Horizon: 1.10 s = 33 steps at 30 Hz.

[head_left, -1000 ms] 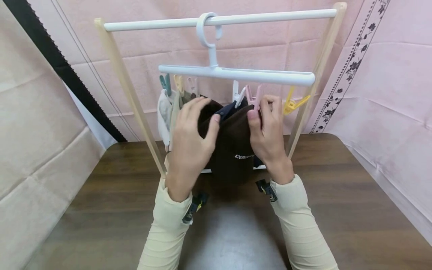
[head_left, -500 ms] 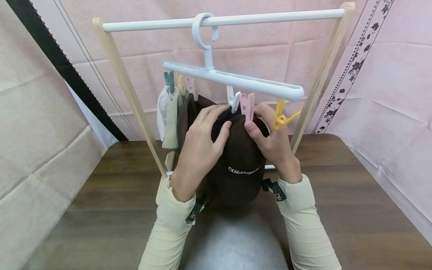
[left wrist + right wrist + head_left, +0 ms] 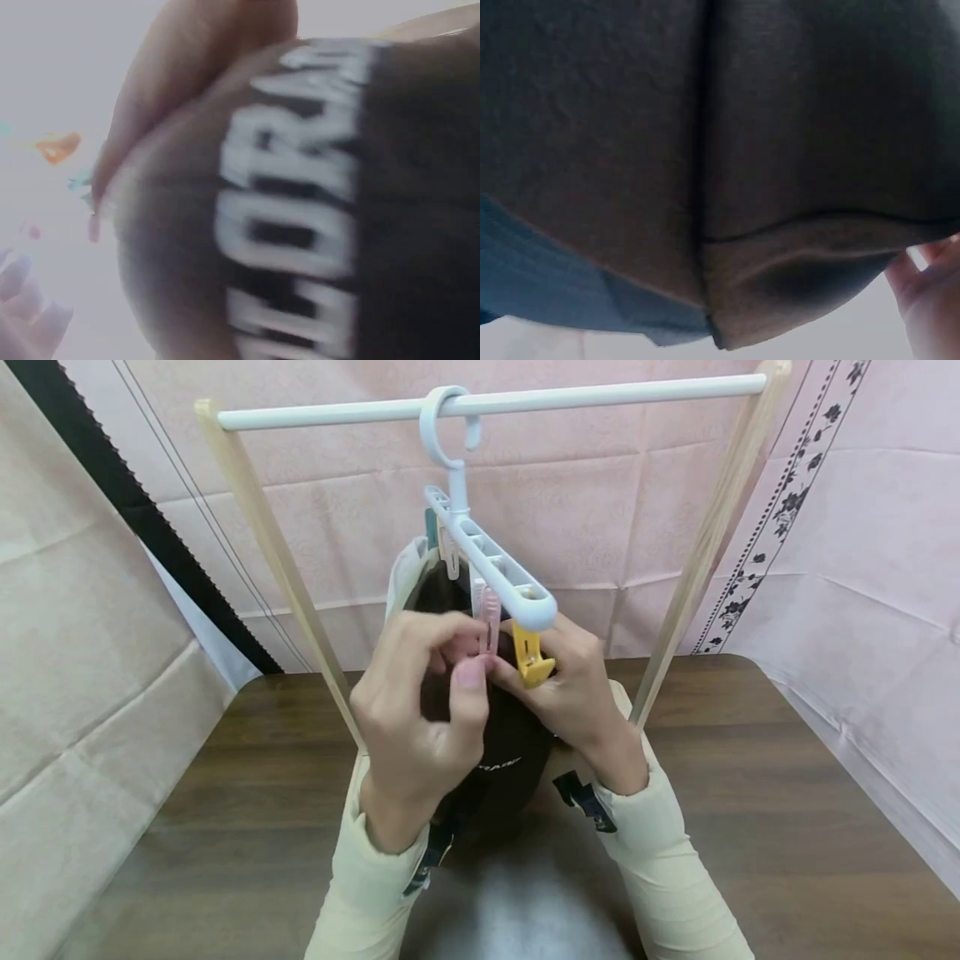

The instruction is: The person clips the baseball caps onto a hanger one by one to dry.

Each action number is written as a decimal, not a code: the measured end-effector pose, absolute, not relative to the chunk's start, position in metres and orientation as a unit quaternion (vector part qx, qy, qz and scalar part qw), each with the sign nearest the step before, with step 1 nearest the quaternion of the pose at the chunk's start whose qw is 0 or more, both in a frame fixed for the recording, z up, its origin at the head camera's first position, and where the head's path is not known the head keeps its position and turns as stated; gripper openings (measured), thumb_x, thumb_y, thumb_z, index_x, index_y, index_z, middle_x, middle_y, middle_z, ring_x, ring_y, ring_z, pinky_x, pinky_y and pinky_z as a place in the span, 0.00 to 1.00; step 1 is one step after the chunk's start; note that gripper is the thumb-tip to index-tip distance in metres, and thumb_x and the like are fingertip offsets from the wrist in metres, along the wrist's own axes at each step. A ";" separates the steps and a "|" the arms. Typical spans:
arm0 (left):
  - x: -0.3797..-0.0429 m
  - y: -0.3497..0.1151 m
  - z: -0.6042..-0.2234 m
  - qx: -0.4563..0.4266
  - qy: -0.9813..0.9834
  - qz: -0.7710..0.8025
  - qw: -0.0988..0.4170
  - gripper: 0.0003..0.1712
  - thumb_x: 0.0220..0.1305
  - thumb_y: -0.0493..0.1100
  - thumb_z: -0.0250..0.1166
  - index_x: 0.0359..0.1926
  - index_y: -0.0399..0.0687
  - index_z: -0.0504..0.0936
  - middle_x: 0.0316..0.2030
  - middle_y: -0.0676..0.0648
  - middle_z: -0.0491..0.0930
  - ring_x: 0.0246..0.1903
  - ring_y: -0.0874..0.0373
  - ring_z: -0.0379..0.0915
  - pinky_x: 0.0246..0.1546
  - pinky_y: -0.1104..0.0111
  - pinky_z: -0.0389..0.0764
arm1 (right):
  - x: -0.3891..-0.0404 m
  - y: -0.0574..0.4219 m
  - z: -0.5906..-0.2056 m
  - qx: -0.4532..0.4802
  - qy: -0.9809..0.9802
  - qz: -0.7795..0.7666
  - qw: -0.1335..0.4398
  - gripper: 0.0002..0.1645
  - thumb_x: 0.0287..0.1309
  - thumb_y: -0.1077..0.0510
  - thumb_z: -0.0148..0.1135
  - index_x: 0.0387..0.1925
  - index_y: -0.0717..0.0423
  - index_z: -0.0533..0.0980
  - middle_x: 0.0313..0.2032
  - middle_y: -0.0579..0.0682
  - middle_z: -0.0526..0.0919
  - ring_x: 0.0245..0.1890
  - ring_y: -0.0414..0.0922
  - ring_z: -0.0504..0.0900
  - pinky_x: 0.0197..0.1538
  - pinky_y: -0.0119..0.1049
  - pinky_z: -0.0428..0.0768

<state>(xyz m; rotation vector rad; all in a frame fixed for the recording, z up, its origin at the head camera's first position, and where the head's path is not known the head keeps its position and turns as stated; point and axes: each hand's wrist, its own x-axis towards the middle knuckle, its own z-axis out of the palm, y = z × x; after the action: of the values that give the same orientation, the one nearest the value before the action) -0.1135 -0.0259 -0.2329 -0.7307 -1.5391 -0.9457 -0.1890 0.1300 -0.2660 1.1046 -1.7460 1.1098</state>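
Observation:
A dark brown cap [image 3: 517, 735] with white lettering hangs below the light blue hanger [image 3: 495, 556]. Beside the pink clothespin [image 3: 489, 618], my left hand [image 3: 423, 718] has its index fingertip close to the clip and its thumb just below. Whether it pinches anything is unclear. My right hand [image 3: 577, 685] grips the cap's edge, thumb tip under the pink clothespin and fingers behind. A yellow clothespin [image 3: 531, 660] hangs from the hanger's near end, in front of the right hand. The left wrist view shows the cap's lettering [image 3: 289, 232]; dark cap fabric [image 3: 817, 150] fills most of the right wrist view.
The hanger hooks over a white rod [image 3: 615, 393] between pale wooden posts [image 3: 697, 543]. Light cloth pieces [image 3: 405, 572] hang from clothespins at the hanger's far end. A brown wooden table [image 3: 750, 793] lies below, with pink cloth [image 3: 585, 468] behind.
The hanger has swung so its right end points toward me, bringing the cap and clips around. My left hand has moved from the cap's left side to the pink clothespin.

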 end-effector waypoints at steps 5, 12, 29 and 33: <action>-0.093 -0.030 -0.229 -0.309 -0.721 -0.432 0.445 0.38 0.76 0.68 0.56 0.52 0.34 0.84 0.37 0.48 0.85 0.33 0.62 0.79 0.31 0.70 0.79 | -0.181 0.122 -0.264 0.422 -0.702 0.407 0.403 0.16 0.63 0.57 0.76 0.45 0.66 0.84 0.42 0.59 0.84 0.38 0.50 0.80 0.46 0.40 0.81; -0.093 -0.034 -0.227 -0.296 -0.712 -0.496 0.399 0.34 0.74 0.66 0.62 0.52 0.36 0.86 0.37 0.50 0.87 0.34 0.61 0.80 0.37 0.67 0.84 | -0.181 0.112 -0.268 0.421 -0.702 0.390 0.422 0.16 0.59 0.61 0.79 0.46 0.66 0.85 0.41 0.58 0.84 0.38 0.50 0.79 0.44 0.42 0.81; -0.100 -0.052 -0.225 -0.339 -0.719 -0.455 0.402 0.22 0.59 0.46 0.81 0.46 0.34 0.86 0.34 0.48 0.88 0.30 0.62 0.80 0.35 0.71 0.83 | -0.236 0.135 -0.290 0.347 -0.667 0.501 0.428 0.30 0.83 0.44 0.47 0.45 0.65 0.85 0.39 0.60 0.83 0.41 0.49 0.79 0.49 0.37 0.76; -0.099 -0.056 -0.224 -0.345 -0.727 -0.446 0.393 0.23 0.51 0.35 0.84 0.48 0.33 0.86 0.35 0.47 0.88 0.32 0.62 0.81 0.36 0.71 0.84 | -0.264 0.157 -0.310 0.222 -0.755 0.514 0.342 0.23 0.82 0.49 0.51 0.50 0.64 0.83 0.45 0.62 0.81 0.41 0.51 0.78 0.47 0.39 0.75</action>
<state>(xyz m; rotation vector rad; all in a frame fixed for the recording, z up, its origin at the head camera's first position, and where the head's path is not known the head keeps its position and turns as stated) -0.0993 -0.0560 -0.2235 -0.8759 -1.8440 -1.1311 -0.2639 0.1570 -0.3097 0.5770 -1.9620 1.3371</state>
